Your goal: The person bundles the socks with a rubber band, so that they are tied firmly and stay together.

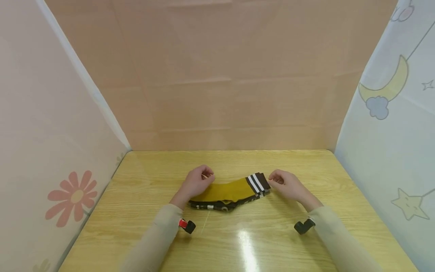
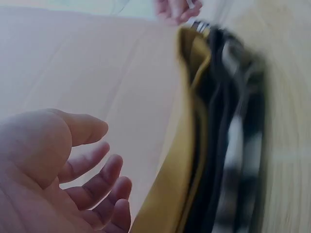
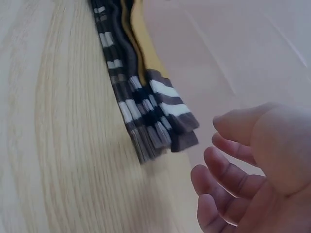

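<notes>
A mustard-yellow sock [image 1: 229, 190] lies flat on top of a stack, its dark brown cuff [image 1: 261, 181] with white stripes toward the right. Under it show dark patterned socks [image 1: 225, 206] with pale patches, their layered edges seen side-on in both wrist views. My left hand [image 1: 197, 182] hovers at the left end of the stack, fingers loosely bent, and overlaps the yellow sock in the head view. Beside the striped cuffs [image 3: 167, 99] is my right hand [image 1: 287, 184], its fingers relaxed and a little apart from the fabric. Neither hand holds anything.
The socks lie on a wooden table [image 1: 142, 226] with a light reflection near its front. A plain peach backdrop [image 1: 224, 75] rises behind it. Printed cloth walls stand on the left [image 1: 51, 132] and right [image 1: 380, 151].
</notes>
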`<move>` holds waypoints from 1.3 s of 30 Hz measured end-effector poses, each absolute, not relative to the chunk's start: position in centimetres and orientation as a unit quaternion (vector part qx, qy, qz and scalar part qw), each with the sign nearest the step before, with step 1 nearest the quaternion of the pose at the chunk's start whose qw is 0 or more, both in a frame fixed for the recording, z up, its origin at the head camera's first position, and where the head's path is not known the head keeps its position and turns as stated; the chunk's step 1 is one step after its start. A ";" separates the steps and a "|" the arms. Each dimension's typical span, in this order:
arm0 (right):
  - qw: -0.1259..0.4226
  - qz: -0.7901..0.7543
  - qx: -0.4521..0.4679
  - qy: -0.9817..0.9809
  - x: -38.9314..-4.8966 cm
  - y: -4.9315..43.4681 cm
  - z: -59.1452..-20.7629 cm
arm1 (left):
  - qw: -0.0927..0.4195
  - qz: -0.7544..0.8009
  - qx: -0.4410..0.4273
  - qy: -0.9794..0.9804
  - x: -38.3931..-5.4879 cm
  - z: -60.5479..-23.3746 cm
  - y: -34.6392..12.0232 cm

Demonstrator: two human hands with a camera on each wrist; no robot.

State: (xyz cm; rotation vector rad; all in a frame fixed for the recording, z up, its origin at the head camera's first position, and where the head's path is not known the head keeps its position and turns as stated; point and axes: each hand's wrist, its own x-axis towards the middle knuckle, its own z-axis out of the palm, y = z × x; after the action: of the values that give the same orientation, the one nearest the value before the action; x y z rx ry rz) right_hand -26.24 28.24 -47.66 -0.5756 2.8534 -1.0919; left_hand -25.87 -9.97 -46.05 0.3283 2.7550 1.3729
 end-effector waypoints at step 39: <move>0.152 -0.383 -0.316 0.855 -21.2 41.4 -49.0 | 0.154 0.252 0.189 0.936 -28.5 -47.7 2.9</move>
State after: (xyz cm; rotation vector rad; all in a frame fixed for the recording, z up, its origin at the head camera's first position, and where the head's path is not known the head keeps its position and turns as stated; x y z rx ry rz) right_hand -21.16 41.36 -48.98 -0.9067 2.4531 -1.0987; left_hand -28.49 2.86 -47.74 0.5433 2.6850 0.7226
